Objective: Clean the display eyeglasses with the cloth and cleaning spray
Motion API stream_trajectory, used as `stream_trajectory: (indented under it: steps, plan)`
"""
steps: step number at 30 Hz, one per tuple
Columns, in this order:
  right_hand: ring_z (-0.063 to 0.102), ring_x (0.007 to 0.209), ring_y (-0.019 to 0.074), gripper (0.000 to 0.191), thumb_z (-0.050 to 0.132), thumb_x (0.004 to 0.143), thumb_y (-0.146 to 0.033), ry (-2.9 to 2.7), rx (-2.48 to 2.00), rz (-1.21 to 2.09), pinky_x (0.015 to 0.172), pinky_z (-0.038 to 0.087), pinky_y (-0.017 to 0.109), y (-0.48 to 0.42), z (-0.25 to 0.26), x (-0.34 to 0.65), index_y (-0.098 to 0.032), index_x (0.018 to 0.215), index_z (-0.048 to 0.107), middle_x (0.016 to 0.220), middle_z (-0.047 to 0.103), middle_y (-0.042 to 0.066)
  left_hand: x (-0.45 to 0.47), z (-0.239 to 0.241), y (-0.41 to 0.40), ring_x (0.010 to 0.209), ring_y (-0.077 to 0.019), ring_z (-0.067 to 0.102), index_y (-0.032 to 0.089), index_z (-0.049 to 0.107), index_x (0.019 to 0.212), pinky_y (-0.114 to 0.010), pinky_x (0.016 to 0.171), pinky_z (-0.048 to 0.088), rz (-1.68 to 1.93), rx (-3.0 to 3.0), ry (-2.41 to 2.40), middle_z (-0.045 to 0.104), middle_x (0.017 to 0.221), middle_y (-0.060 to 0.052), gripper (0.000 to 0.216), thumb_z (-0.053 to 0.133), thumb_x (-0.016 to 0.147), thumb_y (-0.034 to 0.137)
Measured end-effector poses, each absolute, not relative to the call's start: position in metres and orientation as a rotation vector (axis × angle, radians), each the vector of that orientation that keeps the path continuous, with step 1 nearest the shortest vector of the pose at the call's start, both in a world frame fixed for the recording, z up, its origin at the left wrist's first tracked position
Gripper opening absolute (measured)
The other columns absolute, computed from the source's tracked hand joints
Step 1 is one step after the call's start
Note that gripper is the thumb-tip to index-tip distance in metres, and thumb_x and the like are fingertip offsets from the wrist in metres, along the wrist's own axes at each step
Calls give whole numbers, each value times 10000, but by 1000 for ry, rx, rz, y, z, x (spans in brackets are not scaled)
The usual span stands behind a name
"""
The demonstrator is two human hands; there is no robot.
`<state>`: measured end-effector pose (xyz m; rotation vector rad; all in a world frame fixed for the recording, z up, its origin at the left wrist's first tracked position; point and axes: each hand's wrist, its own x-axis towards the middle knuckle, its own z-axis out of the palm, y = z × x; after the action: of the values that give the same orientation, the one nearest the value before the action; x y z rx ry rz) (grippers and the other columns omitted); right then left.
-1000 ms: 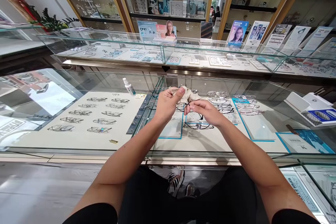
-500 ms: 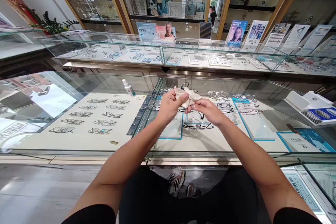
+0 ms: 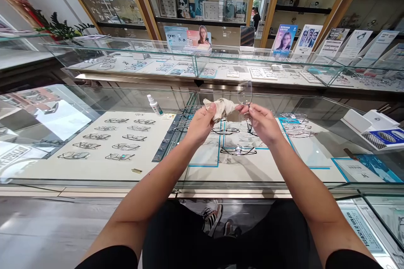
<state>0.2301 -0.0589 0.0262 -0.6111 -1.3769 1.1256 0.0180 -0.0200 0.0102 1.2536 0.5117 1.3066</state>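
In the head view my left hand is closed on a crumpled cream cloth, its thumb pressed on top. My right hand pinches a pair of eyeglasses above the glass counter. One clear lens points upward, and a dark temple hangs below the fingers. The cloth's right end reaches close to the glasses; whether it touches them I cannot tell. Part of the frame is hidden by my fingers and the cloth. Below my hands, a dark-rimmed pair of glasses lies in the display.
A white spray bottle stands left of my hands. Rows of eyeglass frames fill the left display. At the right is an open white box. A second glass showcase with leaflets stands across the counter.
My hands have moved apart. The cloth, earlier bunched between both hands around the glasses, is now in the left hand; the glasses have turned, showing a lens, in the right.
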Motion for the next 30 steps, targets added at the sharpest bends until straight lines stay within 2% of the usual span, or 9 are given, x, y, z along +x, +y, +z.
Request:
stream_trajectory:
  steps: [7,11,14,17,19,24,27,30]
  plan:
    - [646,1359,286,304,819,904,-618,-1314,-646,1017,1277,409,464,-57,18,215,-318,936,861,1250,792,45,27,6,-35,716,-134,498,176,598,799,-286,721,420,1170,1519,578,582,735,5,634,735,900,786]
    - [654,1372,287,318,808,909,-635,-1294,-637,1070,1256,444,455,-60,15,207,-321,939,852,1273,799,40,32,11,-46,667,-116,372,191,529,781,-278,655,326,1133,1616,606,462,691,38,632,737,896,776]
    - [679,1343,293,343,828,880,-653,-1252,-630,1142,1209,497,457,-62,16,203,-313,926,838,1267,814,40,34,12,-48,663,-114,340,191,535,801,-277,644,298,1109,1644,605,432,695,45,612,729,907,761]
    - [701,1313,297,353,851,859,-644,-1200,-613,1232,1144,547,460,-64,16,200,-300,928,823,1251,828,46,35,10,-47,680,-117,362,179,601,886,-273,652,314,1070,1629,565,449,730,42,569,780,886,719]
    - [710,1302,295,351,861,855,-634,-1182,-603,1272,1115,566,454,-65,16,197,-294,928,815,1261,830,46,36,7,-46,704,-119,399,172,653,1015,-265,664,344,1056,1595,549,490,789,33,567,845,843,677]
    - [715,1290,295,399,885,818,-657,-1169,-634,1309,1093,574,446,-66,15,194,-282,925,798,1334,815,48,36,2,-49,808,-140,509,182,641,1384,-260,722,420,1056,1540,570,606,960,-12,754,916,809,586]
    - [707,1303,296,405,882,819,-657,-1162,-644,1305,1077,581,435,-66,16,194,-277,921,785,1341,815,53,37,-2,-49,878,-167,582,200,638,1438,-272,786,469,1064,1531,570,675,1022,-40,757,880,852,613]
    - [702,1318,297,393,880,824,-645,-1164,-632,1307,1059,588,425,-66,17,194,-276,910,773,1343,815,54,40,-8,-48,1076,-238,668,219,680,1413,-336,942,526,1081,1368,479,732,1142,-77,758,770,888,759]
